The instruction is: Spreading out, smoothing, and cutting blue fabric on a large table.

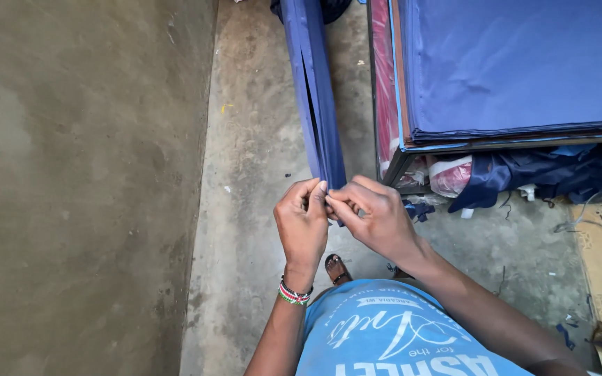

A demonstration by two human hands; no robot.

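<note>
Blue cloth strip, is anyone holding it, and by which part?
Yes: both the left hand and right hand pinch the blue cloth strip at its near end.

Bare concrete floor (259,139) lies open from seven to twelve o'clock of the hands, bounded at nine o'clock by the grey wall (85,174). The hanging strip of blue cloth (315,90) blocks twelve o'clock. From one to three o'clock the table stacked with blue fabric (524,69) and the bundles beneath it (524,174) close the way.
</note>
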